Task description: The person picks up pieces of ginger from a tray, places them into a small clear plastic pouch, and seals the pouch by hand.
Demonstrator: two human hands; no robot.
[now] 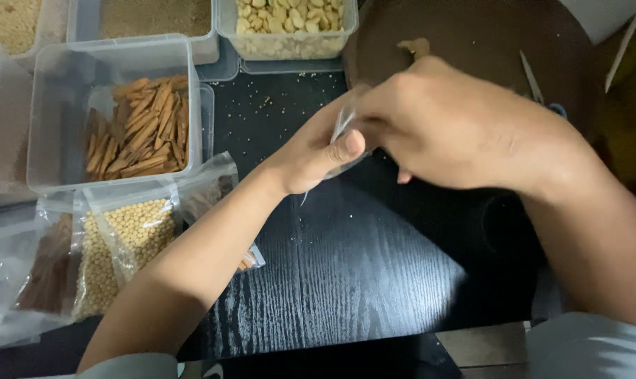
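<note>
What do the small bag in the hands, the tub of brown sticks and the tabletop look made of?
Small bag: thin clear plastic film, glossy and crinkled, pinched between the left hand and right hand.
Tub: translucent rigid plastic, slightly frosted walls.
Tabletop: black wood or wood-look laminate; grain lines show.

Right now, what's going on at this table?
A person's two hands meet over a dark table. The left hand and right hand both pinch a small clear plastic bag between them. A tub of cinnamon sticks sits to the left, with filled bags below it.
</note>
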